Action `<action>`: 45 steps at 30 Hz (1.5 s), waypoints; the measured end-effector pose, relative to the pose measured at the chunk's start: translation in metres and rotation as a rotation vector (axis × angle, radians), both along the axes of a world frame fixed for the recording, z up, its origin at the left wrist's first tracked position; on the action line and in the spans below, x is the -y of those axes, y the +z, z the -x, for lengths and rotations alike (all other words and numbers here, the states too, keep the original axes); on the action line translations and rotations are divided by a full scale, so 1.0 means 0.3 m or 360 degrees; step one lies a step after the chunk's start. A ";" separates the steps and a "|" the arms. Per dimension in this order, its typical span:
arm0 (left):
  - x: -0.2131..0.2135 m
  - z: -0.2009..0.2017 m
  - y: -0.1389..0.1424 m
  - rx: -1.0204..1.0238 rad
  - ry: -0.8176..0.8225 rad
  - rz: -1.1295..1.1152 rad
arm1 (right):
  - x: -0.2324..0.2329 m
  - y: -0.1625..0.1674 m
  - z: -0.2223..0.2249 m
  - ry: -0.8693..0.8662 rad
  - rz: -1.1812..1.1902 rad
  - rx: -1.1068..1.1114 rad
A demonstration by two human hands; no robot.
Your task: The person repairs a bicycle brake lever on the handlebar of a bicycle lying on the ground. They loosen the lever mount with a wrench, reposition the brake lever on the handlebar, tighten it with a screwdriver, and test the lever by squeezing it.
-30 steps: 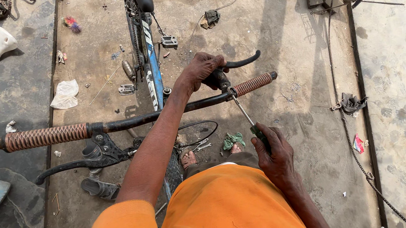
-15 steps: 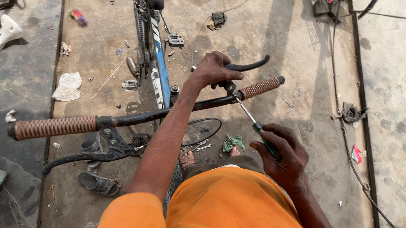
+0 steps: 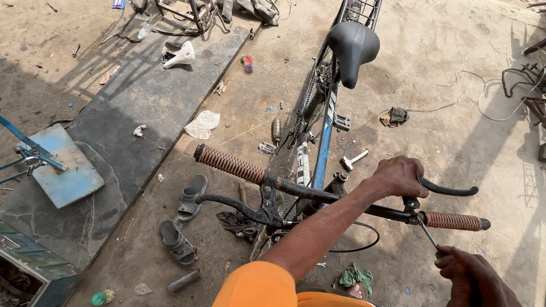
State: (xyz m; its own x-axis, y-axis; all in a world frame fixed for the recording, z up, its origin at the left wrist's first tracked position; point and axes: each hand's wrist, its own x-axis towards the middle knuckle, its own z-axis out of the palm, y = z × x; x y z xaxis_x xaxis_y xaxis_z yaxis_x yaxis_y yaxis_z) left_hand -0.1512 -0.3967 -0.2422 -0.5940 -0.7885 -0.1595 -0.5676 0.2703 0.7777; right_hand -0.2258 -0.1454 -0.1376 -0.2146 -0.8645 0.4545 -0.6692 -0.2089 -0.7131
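Left hand (image 3: pixel 399 177) was clamped over the handlebar (image 3: pixel 328 194) by the brake lever (image 3: pixel 448 191); right hand (image 3: pixel 474 280) was wrapped round a screwdriver (image 3: pixel 426 230), tip up at the lever clamp. Risk as judged: the tip could slip off the screw toward the left hand's knuckles, since the bike (image 3: pixel 322 123) looked steadied by that hand alone. Bike stood on the concrete floor; blue frame, black saddle, ribbed brown grips.

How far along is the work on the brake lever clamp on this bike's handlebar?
Looks done: the brake lever already sits on the handlebar beside the grip. In hand: the left hand grips the bar over the clamp while the right hand holds a screwdriver with its tip up at the clamp. Left: whether the screw is tight cannot be told.
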 end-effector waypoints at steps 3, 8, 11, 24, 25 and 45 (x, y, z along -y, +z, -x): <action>-0.012 -0.019 0.019 0.0053 0.0002 0.0016 | 0.057 0.067 -0.035 0.0044 0.0034 0.0161; -0.017 -0.056 0.020 -0.0142 0.0117 0.0085 | 0.203 0.118 -0.037 0.0319 0.0107 0.0474; -0.010 -0.066 0.027 0.0021 0.0057 0.0023 | 0.268 0.128 -0.031 0.0271 0.0018 0.0554; -0.008 -0.084 0.021 0.0029 0.0026 0.0087 | 0.318 0.149 -0.024 0.0243 -0.0114 0.0699; -0.006 -0.084 0.016 0.0011 0.0034 0.0075 | 0.301 0.142 -0.021 0.0250 -0.0099 0.0649; 0.023 -0.059 0.016 -0.0037 -0.0082 -0.0197 | -0.122 -0.052 -0.040 -0.0122 -0.0361 0.0542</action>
State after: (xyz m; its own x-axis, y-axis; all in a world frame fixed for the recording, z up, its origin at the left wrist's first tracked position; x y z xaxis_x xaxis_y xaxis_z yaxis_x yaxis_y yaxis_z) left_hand -0.1334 -0.4036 -0.2375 -0.6380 -0.7319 -0.2392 -0.5366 0.1999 0.8198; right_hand -0.2137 -0.1088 -0.1530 -0.3873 -0.9103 0.1461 -0.3944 0.0203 -0.9187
